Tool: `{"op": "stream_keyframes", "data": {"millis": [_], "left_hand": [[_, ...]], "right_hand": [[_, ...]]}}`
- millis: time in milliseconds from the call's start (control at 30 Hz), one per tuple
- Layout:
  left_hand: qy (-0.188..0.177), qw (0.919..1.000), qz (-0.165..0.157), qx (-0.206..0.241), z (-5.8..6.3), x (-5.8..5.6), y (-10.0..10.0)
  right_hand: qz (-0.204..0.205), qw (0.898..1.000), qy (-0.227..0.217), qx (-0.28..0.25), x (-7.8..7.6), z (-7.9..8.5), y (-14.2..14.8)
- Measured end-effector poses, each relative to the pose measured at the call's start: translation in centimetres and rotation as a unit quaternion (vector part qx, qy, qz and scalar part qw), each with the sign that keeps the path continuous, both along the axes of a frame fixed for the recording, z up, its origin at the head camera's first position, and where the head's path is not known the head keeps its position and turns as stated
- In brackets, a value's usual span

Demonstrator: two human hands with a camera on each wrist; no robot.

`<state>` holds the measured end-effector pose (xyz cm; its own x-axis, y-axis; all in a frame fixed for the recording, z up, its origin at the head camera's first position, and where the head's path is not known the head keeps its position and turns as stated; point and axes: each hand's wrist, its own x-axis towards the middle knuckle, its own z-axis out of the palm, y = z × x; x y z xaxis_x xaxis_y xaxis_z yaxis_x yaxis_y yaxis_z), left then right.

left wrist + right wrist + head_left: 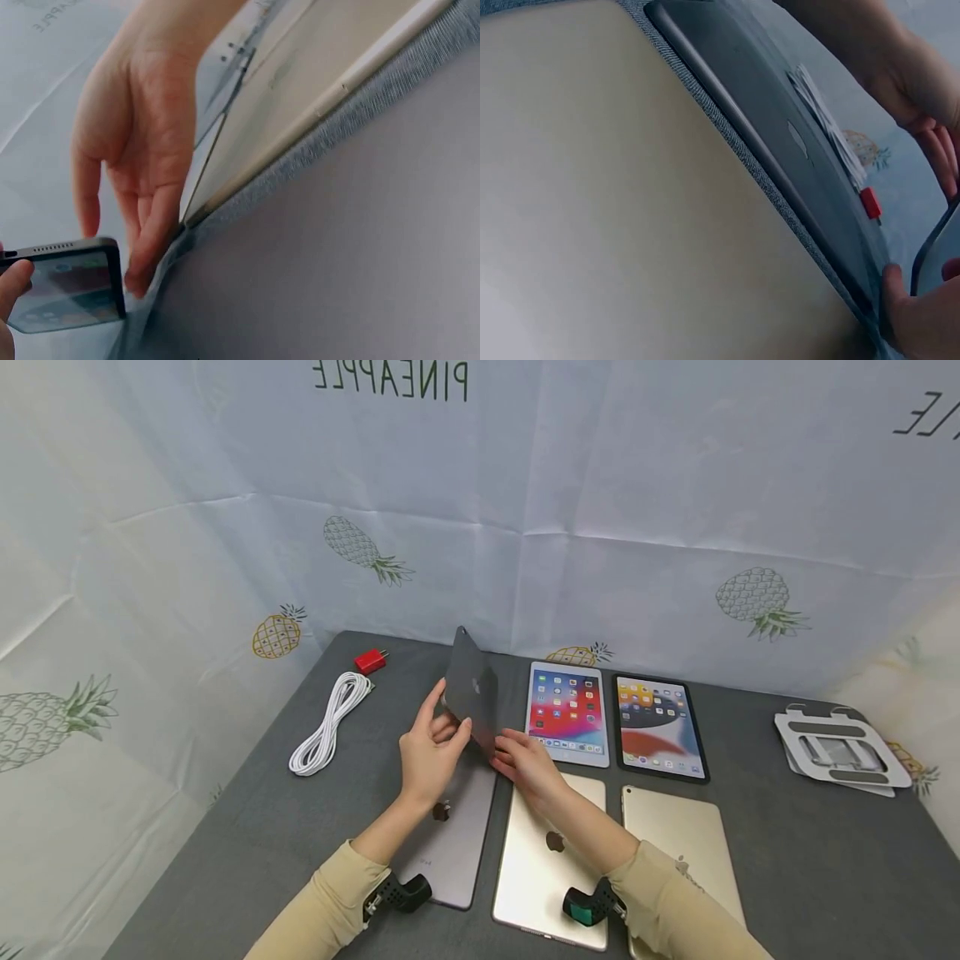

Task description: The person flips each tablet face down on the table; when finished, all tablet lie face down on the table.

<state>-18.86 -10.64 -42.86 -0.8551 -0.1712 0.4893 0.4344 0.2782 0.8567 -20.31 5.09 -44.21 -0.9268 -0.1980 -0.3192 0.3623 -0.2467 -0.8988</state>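
Observation:
A dark grey tablet (474, 689), raised on edge, is between both hands. My left hand (431, 756) grips its near left edge, thumb on one face and fingers on the other. At its lower right corner, the fingers of my right hand (528, 768) pinch the edge. Its lit screen (71, 289) appears in the left wrist view, while the back faces the head camera. Beneath the hands lies a larger grey tablet (457, 839), back up, partly hidden by the left arm. A gold tablet (532, 877) lies back up under the right forearm.
Right of the hands lie a white tablet (567, 710) and a black tablet (660, 727), screens lit. Another gold tablet (675, 827) lies nearer. A folded silver stand (843, 747) is far right. A coiled white cable (327, 727) and red charger (370, 661) lie left.

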Motion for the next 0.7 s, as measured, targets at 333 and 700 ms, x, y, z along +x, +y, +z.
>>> {"op": "stream_keyframes", "data": {"millis": [333,700], "left_hand": [[-0.097,0.9856,-0.015,0.138,-0.2,-0.2,-0.5],[-0.226,0.9185,-0.031,0.323,-1.5,-0.9,-2.4]], "right_hand": [[-0.053,0.999,0.005,0.006,-0.5,-0.2,0.2],[-0.066,0.997,0.039,0.016,-1.2,0.0,0.5]]}}
